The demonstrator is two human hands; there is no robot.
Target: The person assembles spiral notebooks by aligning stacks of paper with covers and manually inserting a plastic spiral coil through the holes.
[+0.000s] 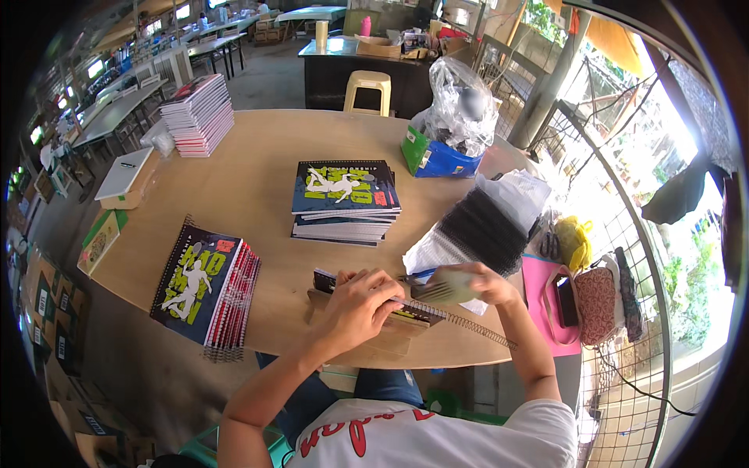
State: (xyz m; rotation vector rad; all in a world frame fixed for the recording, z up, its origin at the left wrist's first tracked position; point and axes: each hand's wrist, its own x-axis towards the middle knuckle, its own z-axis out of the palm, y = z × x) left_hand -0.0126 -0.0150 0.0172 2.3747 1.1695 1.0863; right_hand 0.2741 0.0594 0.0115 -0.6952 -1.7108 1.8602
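My left hand (363, 304) is closed over the top edge of a dark-covered notebook (413, 314), thumb and fingers pinching near its punched edge. The notebook stands in a low wooden holder (374, 340) at the table's near edge. A dark wire spiral coil (488, 335) runs along that edge and sticks out well past its right end. Just above the coil, my right hand (488, 285) grips a pale green, rounded flat piece (449, 287) with fine stripes; motion blurs it. Beyond the right hand, many black coils (488, 230) lie bundled on white plastic.
Finished-looking spiral notebooks stand stacked at left (195, 288); another notebook stack (343, 203) sits mid-table. A tall book pile (199, 117) is far left. A blue-green box (442, 156) holds clear plastic. At right lie scissors (550, 246), a pink folder (538, 292) and a patterned pouch (599, 304).
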